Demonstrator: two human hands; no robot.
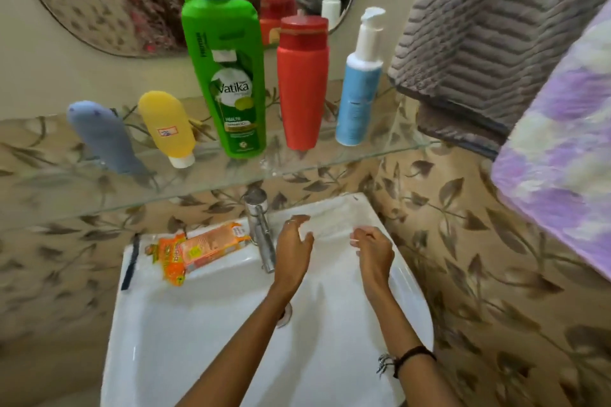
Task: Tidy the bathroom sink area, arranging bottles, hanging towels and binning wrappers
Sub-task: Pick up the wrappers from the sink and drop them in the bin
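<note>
A: Although the frame is blurred, the glass shelf (347, 162) reads left to right as follows: a grey-blue tube (105, 139) and a yellow tube (167, 127), both cap-down; a green shampoo bottle (228, 82); a red bottle (302, 86); and a blue-and-white pump bottle (358, 86). All are opaque, so their fill cannot be told.

B: And below the shelf?

A: On the sink (185, 340) ledge, a dark comb (130, 263), then two orange wrappers (198, 249) lying flat, just left of the tap (261, 228). Whether they are empty cannot be told. Right of the tap, the left hand (292, 248) and right hand (375, 253) each pinch an edge of a white cloth (334, 225) resting on the back right corner. On the right hang a grey towel (489, 20) and a lilac towel (562, 129).

B: Likely hazards?

A: Judged from this view, lifting the cloth straight up could strike the underside of the shelf and topple the tall bottles. A loose corner might also drag over the tap, or sweep the wrappers into the basin.
</note>
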